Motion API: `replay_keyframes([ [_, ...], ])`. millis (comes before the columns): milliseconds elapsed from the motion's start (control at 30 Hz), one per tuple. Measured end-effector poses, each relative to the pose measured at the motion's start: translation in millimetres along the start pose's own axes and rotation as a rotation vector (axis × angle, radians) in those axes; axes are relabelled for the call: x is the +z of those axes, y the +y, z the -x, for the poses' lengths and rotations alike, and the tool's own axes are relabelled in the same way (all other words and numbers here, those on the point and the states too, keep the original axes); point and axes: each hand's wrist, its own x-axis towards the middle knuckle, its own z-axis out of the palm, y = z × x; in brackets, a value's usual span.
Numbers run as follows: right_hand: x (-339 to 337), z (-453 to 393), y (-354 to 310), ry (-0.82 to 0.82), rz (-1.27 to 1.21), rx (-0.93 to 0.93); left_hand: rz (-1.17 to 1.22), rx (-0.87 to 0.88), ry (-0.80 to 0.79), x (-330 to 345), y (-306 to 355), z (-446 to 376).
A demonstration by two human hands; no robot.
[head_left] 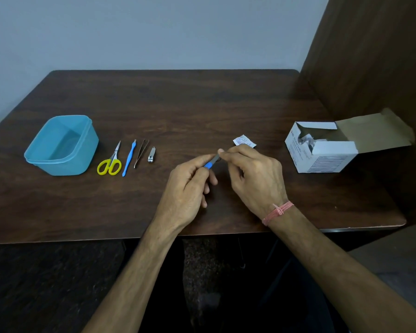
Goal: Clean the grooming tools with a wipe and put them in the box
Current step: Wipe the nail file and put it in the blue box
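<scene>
dark wood-grain table (pixel 202 104), rounded corners, front edge just under both wrists, broad bare stretch at the back toward the grey wall. left hand (pixel 185 188) curled round a small blue-handled tool (pixel 210 162), held above mid-table; right hand (pixel 255 174) pinching its grey tip between thumb and forefinger, pink thread band at the wrist. torn wipe sachet (pixel 244 141) lying flat just beyond the right fingers. at far left a translucent blue plastic box (pixel 58 162), lidless; beside it in a row, apart from one another: yellow-handled scissors (pixel 109 164), slim blue cuticle pusher (pixel 129 158), dark tweezers (pixel 141 153), steel nail clipper (pixel 151 155). at right edge an opened white cardboard wipe carton (pixel 322 159), flap up.
</scene>
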Motion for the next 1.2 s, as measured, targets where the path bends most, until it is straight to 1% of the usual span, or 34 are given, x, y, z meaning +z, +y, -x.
replay_keyframes([
  [167, 1, 0, 1, -0.015, -0.012, 0.032, -0.025, 0.005, -0.007, 0, -1, -1],
  [300, 0, -3, 3, -0.011, -0.009, 0.123, -0.012, -0.003, 0.001, 2, 0, 1],
  [367, 1, -7, 7, 0.034, -0.039, 0.245, -0.009, -0.009, 0.018, 4, 2, 1],
  [433, -1, -10, 15, 0.138, -0.182, 0.47, -0.01, -0.018, 0.048, 6, 3, 0],
  [467, -3, -11, 19, 0.185, -0.245, 0.555, -0.011, -0.02, 0.062, 7, 4, 0],
  [500, -4, -10, 21, 0.211, -0.277, 0.593, -0.014, -0.019, 0.066, 8, 5, 0],
  [533, -5, -9, 21, 0.216, -0.287, 0.582, -0.022, -0.017, 0.066, 8, 6, 1],
  [667, -10, -7, 5, 0.193, -0.285, 0.376, -0.057, -0.021, 0.061, 6, 8, 2],
  [733, -8, -6, 3, 0.174, -0.247, 0.31, -0.071, -0.025, 0.05, 6, 9, 2],
  [800, -4, -3, 5, 0.139, -0.221, 0.26, -0.064, -0.023, 0.037, 7, 10, 2],
  [933, 0, 2, 1, 0.029, -0.137, 0.103, -0.036, -0.003, 0.027, 5, 9, 2],
  [1067, -3, 4, -2, -0.015, -0.2, 0.046, 0.027, 0.009, 0.026, 2, 7, 2],
  [1200, -7, 3, 1, -0.024, -0.237, 0.011, 0.007, 0.016, 0.015, 3, 7, 2],
])
